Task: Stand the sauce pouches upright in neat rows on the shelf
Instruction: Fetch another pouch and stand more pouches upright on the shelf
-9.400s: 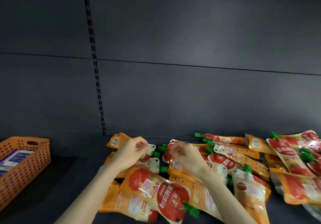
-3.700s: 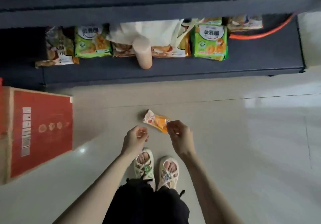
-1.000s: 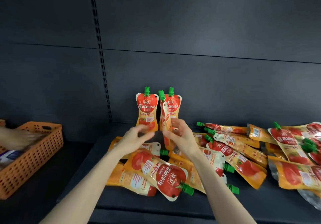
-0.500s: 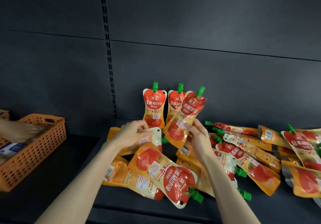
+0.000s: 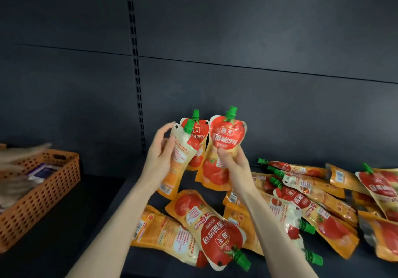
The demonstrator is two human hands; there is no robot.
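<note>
Orange perforated basket (image 5: 43, 191) at left; packets (image 5: 41, 171) inside.

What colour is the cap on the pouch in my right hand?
Green: the cap shows best in the head view.

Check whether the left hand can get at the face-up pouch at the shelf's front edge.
Probably yes: nothing covers the face-up pouch, just below the left hand, though that hand is full, gripping a back-facing pouch.
</note>
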